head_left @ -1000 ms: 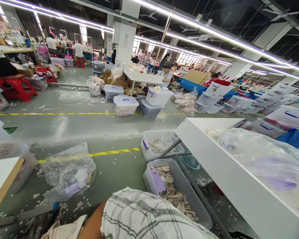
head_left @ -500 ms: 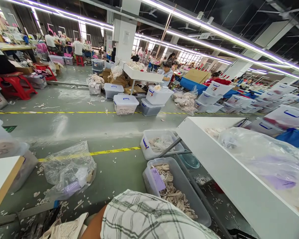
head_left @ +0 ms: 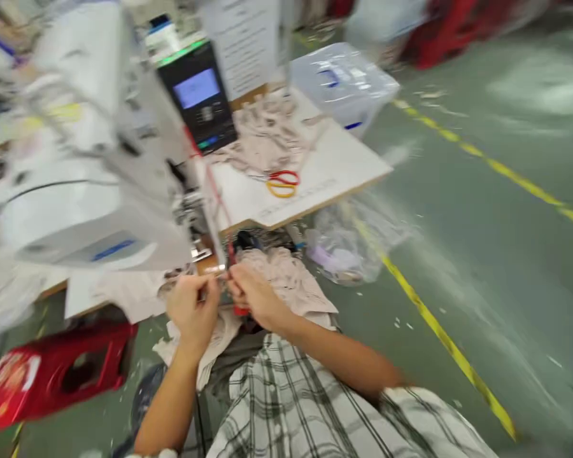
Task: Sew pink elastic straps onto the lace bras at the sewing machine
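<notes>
A white sewing machine point(head_left: 90, 210) stands on the left of the view, its needle end just beyond my hands. My left hand point(head_left: 193, 305) is closed in a pinch by that end; whatever its fingers hold is too blurred to name. Beside it, my right hand point(head_left: 258, 296) is closed around a slim red object point(head_left: 241, 311) that shows above and below the fist; its kind is unclear. Beige fabric pieces point(head_left: 291, 277) lie over my lap behind the right hand. More beige fabric point(head_left: 134, 296) hangs from the table edge left of my left hand.
On the white tabletop point(head_left: 334, 159) are scissors point(head_left: 282, 183) with red and yellow handles, a fabric pile point(head_left: 267, 133) and a control panel point(head_left: 198, 95). A red stool point(head_left: 62, 369) stands lower left. A clear bag point(head_left: 344, 248) and a lidded bin point(head_left: 344, 83) are on the floor.
The view has swung left and down, from the aisle and bins to the sewing machine. Both hands, out of sight before, now show close together at the machine.
</notes>
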Demonstrator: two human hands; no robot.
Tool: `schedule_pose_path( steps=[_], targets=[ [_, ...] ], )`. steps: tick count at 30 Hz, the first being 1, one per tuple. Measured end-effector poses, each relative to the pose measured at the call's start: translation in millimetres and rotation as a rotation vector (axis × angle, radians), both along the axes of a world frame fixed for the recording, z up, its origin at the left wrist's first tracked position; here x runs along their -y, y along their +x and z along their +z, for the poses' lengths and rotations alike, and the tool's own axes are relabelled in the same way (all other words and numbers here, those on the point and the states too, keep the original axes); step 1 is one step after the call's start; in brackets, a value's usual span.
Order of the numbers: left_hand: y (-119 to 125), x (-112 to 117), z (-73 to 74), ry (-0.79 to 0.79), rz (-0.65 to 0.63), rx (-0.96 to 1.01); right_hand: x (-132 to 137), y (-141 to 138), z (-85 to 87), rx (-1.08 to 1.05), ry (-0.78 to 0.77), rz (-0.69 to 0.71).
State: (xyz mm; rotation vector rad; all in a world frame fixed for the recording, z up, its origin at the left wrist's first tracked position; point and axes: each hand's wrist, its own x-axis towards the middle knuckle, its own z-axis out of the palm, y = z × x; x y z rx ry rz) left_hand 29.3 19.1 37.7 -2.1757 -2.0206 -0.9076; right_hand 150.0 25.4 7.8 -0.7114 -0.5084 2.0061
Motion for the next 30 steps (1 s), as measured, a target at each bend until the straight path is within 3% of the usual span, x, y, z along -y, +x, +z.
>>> schedule_pose_path(
  steps=[3,6,8,10,13,16,19,22,30],
  targets=[
    [-34.9,14.1,-3.7,0.079,0.09,-0.037,2.4,-17.7,-6.6,-0.016,0.014,0.086],
    [-32.1,7.7,-10.8,0.076,0.087,-0.01,0.6,-2.0,-13.3,0.053,0.041,0.119],
    [-27.5,-0.6,-13.8,0.078,0.121,-0.004,-6.7,17.0,-24.9,0.207,0.111,0.094],
    [-26.6,-7.8,-15.6,0.094,0.178,-0.014,-19.9,42.5,-45.1,0.525,0.243,0.021],
    [-29.5,-13.4,-17.9,0.095,0.254,-0.053,-42.9,88.7,-86.1,1.227,0.527,-0.093],
    [-31.0,-14.2,-19.7,0.075,0.294,-0.068,-55.4,128.7,-124.1,1.628,0.682,-0.035],
    [-30.3,-14.5,-19.8,0.032,0.322,-0.064,-53.8,148.9,-147.5,1.688,0.631,0.101],
    [-29.1,-15.7,-17.7,0.0,0.352,-0.069,-48.8,151.9,-159.1,1.655,0.629,0.147],
    [-24.6,-16.0,-7.2,-0.058,0.374,-0.134,-50.0,144.9,-166.1,1.57,0.658,0.124]
  ],
)
